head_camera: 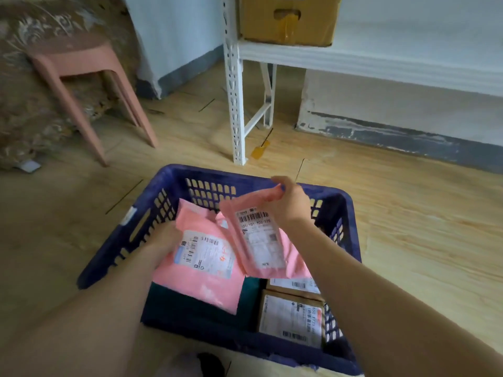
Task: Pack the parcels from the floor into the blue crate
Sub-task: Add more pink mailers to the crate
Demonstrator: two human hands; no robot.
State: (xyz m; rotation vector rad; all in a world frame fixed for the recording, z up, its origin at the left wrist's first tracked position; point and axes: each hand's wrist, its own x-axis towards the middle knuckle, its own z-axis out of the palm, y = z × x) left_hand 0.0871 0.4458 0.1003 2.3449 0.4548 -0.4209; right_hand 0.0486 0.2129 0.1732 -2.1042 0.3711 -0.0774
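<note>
A small storage or parcel-sorting room is suggested by a white slotted-steel rack (234,85) carrying a taped cardboard box (288,23), a wood-look floor (408,213), a pink plastic stool (79,63), and barcode-labelled parcels (206,278) gathered in a blue crate (114,257).

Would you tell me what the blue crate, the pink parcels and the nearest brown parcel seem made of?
Blue crate: rigid moulded plastic, matte, with lattice walls. Smaller pink parcel and larger pink parcel: thin, soft plastic mailer film with a faint sheen, creased and bending. Nearest brown parcel: probably kraft paper or cardboard, matte; too blurred to be sure.
</note>
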